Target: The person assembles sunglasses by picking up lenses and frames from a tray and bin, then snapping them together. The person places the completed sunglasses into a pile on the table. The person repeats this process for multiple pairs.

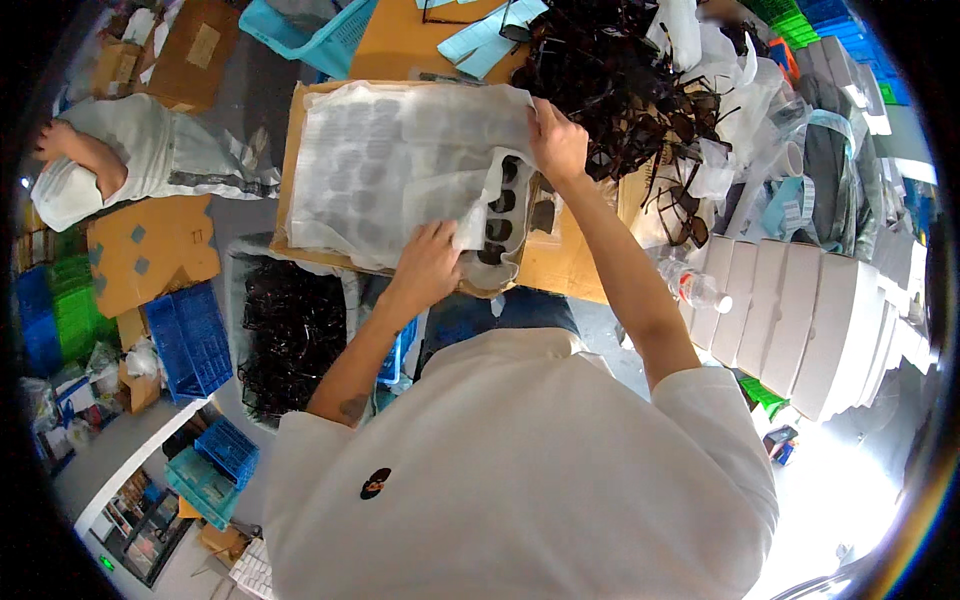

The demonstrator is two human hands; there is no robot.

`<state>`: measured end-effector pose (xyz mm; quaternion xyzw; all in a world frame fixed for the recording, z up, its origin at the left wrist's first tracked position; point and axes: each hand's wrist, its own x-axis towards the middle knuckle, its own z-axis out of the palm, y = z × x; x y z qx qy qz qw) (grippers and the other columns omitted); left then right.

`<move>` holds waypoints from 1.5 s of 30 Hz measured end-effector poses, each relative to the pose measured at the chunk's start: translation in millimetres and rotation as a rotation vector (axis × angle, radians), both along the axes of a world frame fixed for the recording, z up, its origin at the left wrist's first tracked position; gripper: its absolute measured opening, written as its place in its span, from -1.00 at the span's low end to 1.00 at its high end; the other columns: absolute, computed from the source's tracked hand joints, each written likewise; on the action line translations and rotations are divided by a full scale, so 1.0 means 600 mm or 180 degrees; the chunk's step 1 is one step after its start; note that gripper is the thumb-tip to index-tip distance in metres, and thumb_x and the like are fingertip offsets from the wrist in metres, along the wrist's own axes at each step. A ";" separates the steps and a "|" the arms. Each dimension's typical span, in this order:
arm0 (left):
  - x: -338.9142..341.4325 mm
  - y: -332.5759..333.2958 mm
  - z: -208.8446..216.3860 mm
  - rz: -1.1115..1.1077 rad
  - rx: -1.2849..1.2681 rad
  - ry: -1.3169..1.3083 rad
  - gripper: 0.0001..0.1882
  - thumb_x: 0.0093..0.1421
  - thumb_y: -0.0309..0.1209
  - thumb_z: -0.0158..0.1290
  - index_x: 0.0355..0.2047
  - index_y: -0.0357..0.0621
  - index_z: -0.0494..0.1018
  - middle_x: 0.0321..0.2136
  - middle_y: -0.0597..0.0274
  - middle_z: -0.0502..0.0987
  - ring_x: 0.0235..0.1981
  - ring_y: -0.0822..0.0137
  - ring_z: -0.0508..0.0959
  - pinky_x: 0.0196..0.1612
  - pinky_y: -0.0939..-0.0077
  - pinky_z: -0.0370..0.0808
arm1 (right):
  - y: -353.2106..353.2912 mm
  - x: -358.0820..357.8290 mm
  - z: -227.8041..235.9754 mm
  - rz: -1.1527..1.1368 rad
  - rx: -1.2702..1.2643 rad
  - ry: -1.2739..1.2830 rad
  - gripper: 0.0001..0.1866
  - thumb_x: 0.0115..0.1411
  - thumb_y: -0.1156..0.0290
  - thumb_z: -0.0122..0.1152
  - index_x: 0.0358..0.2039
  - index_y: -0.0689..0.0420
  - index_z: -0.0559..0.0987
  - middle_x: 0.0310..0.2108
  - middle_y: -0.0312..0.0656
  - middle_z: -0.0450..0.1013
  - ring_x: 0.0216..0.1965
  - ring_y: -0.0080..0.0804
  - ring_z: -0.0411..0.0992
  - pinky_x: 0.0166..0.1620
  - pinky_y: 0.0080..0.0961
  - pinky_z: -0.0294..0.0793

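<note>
An open cardboard box (283, 205) lies in front of me, with a thin white sheet (370, 150) spread over most of it. Rows of dark shapes show faintly through the sheet. Along the right side the sheet is folded back, baring a column of dark lens-shaped pieces (497, 229). My right hand (557, 145) is closed on the sheet's far right corner. Close to the box's near edge, my left hand (430, 265) has its fingers curled at the folded part of the sheet; its fingertips are partly hidden.
A heap of dark sunglasses (610, 90) covers the table beyond my right hand. A plastic bottle (700, 290) lies near upright white boxes (780, 310). Left of me stands a lined bin of dark frames (292, 335). Another person's arm (95, 160) shows at far left.
</note>
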<state>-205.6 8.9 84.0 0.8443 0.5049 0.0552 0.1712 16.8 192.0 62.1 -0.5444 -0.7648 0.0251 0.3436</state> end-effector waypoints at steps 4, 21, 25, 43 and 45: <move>0.078 0.023 0.033 0.1127 0.0376 -0.1509 -0.60 0.07 -0.45 0.18 -0.04 -0.20 0.47 -0.23 0.09 0.47 -0.13 -0.01 0.44 -0.04 0.13 0.41 | -0.008 0.005 -0.013 -0.0019 0.0059 0.0016 -0.82 0.19 0.38 0.18 -0.18 0.01 0.49 -0.39 -0.17 0.54 -0.54 -0.05 0.52 -0.51 -0.19 0.53; -0.038 0.089 0.009 0.0382 -0.1933 -0.1320 -0.44 0.12 -0.21 0.20 0.12 -0.11 0.43 0.26 -0.03 0.27 0.33 -0.03 0.18 0.34 0.05 0.14 | -0.026 -0.009 0.063 -0.0386 -0.1007 -0.0323 -0.41 0.07 0.49 0.15 0.17 0.04 0.32 -0.03 -0.02 0.37 -0.27 -0.01 0.52 -0.33 -0.19 0.53; 0.036 0.097 -0.024 0.0419 -0.0468 0.0112 -0.17 -0.01 0.02 0.27 0.24 0.01 0.33 0.38 -0.07 0.02 0.39 -0.20 -0.06 0.23 -0.46 0.00 | -0.103 -0.083 0.084 0.0686 0.0026 -0.0844 -0.22 0.01 0.40 0.20 0.30 0.09 0.23 0.18 0.11 0.23 0.25 0.08 0.16 0.24 0.01 0.22; 0.203 0.067 0.378 -0.1462 -0.1087 -0.4626 -0.44 0.38 -0.09 -0.07 0.08 -0.44 0.38 0.01 -0.25 0.49 0.12 -0.10 0.46 0.15 0.02 0.43 | -0.082 0.406 0.041 -0.2322 -0.1275 0.0143 -0.69 0.06 0.52 0.15 -0.13 0.22 0.51 -0.10 0.07 0.47 -0.09 0.12 0.43 -0.04 -0.09 0.44; 0.203 0.048 0.435 -0.2142 -0.1441 -0.5182 -0.49 0.37 -0.10 -0.06 0.04 -0.37 0.39 -0.03 -0.18 0.50 0.07 -0.06 0.47 0.12 0.02 0.44 | -0.065 0.405 0.052 -0.2046 -0.1082 0.0056 -0.65 0.02 0.57 0.13 -0.11 0.22 0.52 -0.09 0.06 0.45 -0.05 0.08 0.41 -0.01 -0.12 0.43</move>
